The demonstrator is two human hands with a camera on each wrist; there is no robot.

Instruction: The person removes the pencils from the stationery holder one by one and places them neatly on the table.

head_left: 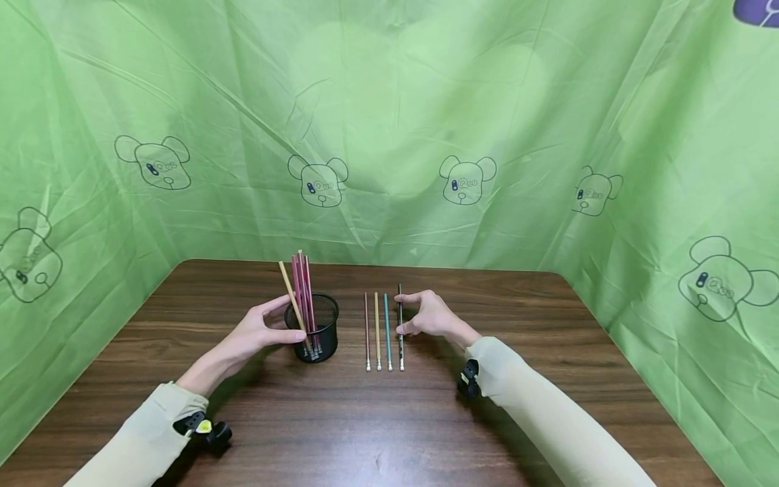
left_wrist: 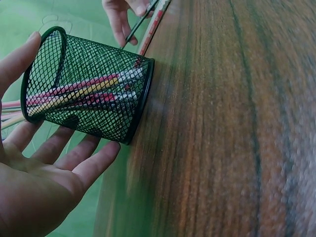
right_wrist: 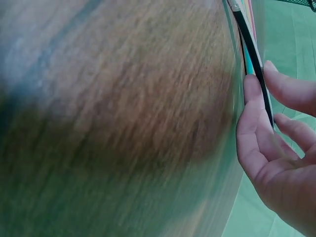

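Pinching black pencil [right_wrist: 252,52], right hand [head_left: 432,315], sleeves [head_left: 548,409] cropped

sleeves [head_left: 548,412]: long, pale cream; wrist cameras [head_left: 469,379]: black; left camera [head_left: 219,436]: yellow-green mark [head_left: 203,427]

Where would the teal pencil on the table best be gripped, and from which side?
Probably mid-shaft, pinched from above across its width: the teal pencil lies flat and thin, its long sides flanked by the yellow pencil and the black pencil.
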